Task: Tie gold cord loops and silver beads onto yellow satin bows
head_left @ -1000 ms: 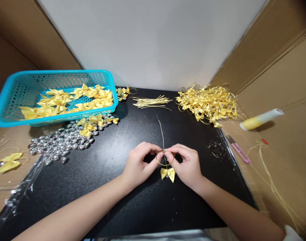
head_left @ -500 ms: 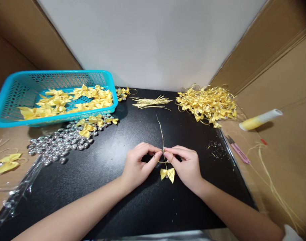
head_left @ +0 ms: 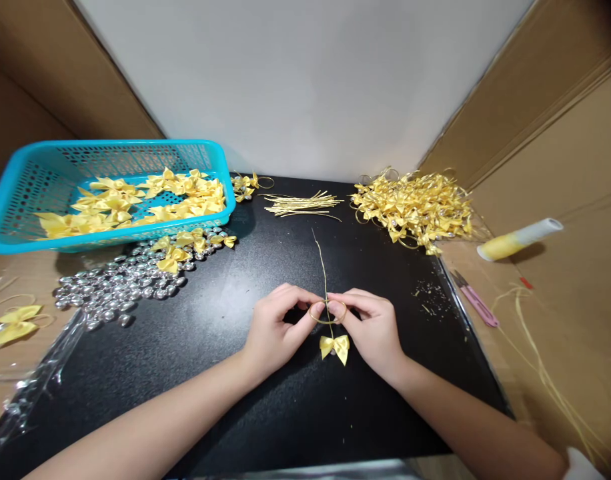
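At the far left corner of the black table [head_left: 225, 407], a teal basket [head_left: 135, 157] is standing with loose yellow bows [head_left: 110, 200] covering part of its floor; its perforated bottom is showing between them. Outside its front wall, silver beads [head_left: 115, 287] are lying heaped, with a few more bows [head_left: 173, 257] resting on them. Just right of the basket, a small cluster of beaded bows [head_left: 243, 188] is sitting on the table.

I am watching both hands at the middle of the near half. The left hand [head_left: 278, 327] is pinching a thin gold cord [head_left: 322, 263] between thumb and forefinger, and the right hand [head_left: 375, 327] is pinching it just beside, fingertips nearly meeting. A gold loop [head_left: 328, 323] is curving below the thumbs, and the yellow bow [head_left: 334, 348] is lying nearer me, at the cord's near end; I cannot tell whether it is touching the table.

Beyond, I am seeing a bundle of cut cords [head_left: 303, 203], and to its right a big pile of looped bows [head_left: 413, 207]. Pink-handled snips [head_left: 478, 303] are resting by the right edge, near a white-and-yellow tube [head_left: 520, 239].
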The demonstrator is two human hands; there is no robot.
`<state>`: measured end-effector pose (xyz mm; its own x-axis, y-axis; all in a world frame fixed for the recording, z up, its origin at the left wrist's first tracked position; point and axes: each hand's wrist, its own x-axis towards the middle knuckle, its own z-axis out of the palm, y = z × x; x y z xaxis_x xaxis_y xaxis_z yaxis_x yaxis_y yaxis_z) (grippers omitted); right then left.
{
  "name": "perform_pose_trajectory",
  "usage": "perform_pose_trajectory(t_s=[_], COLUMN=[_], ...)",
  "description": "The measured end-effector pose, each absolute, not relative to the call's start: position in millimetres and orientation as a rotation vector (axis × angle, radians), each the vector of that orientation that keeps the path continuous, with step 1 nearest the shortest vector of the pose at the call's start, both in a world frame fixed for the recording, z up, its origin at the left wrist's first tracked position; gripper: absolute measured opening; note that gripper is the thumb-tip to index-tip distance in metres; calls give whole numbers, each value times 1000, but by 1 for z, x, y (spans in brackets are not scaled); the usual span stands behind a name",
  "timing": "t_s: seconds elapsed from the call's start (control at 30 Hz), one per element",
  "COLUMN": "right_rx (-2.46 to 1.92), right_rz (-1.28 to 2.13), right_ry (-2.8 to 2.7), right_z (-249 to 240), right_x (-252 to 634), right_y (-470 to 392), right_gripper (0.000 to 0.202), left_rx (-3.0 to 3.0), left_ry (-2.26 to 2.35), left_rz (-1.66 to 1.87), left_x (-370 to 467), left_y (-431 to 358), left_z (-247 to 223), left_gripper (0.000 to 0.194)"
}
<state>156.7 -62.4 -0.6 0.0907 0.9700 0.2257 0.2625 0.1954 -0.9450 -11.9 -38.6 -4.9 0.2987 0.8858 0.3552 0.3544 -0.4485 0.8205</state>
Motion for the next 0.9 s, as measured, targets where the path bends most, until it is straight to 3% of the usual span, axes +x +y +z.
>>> perform_pose_trajectory(t_s=[0.9], right_rx=[-1281], right_rz=[833], right_ry=[-1449], right_z=[-2], right_x=[157], right_y=[-63], right_gripper=[13], left_rx=[1939], left_ry=[1103], left_rz=[1060], left_x=[-10], left_y=[-38], left_z=[-3], left_gripper=[12])
